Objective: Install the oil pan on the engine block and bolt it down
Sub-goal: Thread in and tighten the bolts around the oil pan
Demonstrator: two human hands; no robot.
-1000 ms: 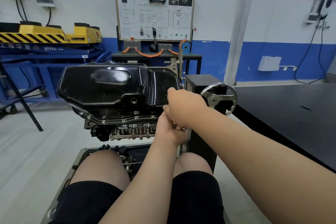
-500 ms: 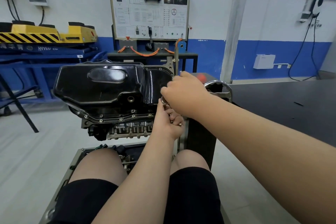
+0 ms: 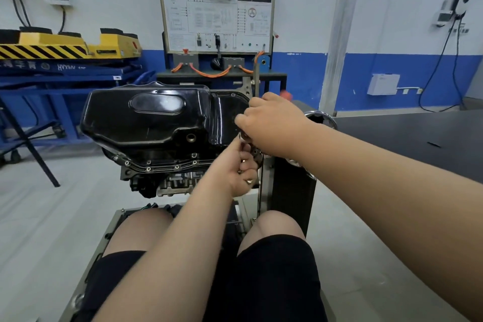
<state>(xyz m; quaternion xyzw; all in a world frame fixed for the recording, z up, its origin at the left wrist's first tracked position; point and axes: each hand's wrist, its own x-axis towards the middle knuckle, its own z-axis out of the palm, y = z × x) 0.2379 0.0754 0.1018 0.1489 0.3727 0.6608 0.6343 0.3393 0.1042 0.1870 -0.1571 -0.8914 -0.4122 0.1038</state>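
Observation:
The glossy black oil pan [image 3: 146, 123] lies on top of the engine block [image 3: 167, 178], which hangs in a stand in front of my knees. Small bolts [image 3: 149, 168] show along the pan's near flange. My left hand [image 3: 236, 167] is held just below the pan's right end, its fingers curled round several small metal bolts [image 3: 248, 181]. Directly above it, my right hand [image 3: 271, 125] pinches a small metal piece [image 3: 241, 136], apparently a bolt, at the pan's right edge. The fingertips hide most of it.
A chrome handwheel [image 3: 322, 117] on the stand's black column [image 3: 292, 191] sits right behind my right wrist. A thin upright metal bar [image 3: 257, 81] rises behind my right hand. A dark table [image 3: 418, 144] runs along the right. A training board [image 3: 217, 8] and a yellow lift [image 3: 65, 44] stand behind.
My right hand has lifted off my left hand and risen up to the pan's right edge. My left hand stays below it with its fingers curled.

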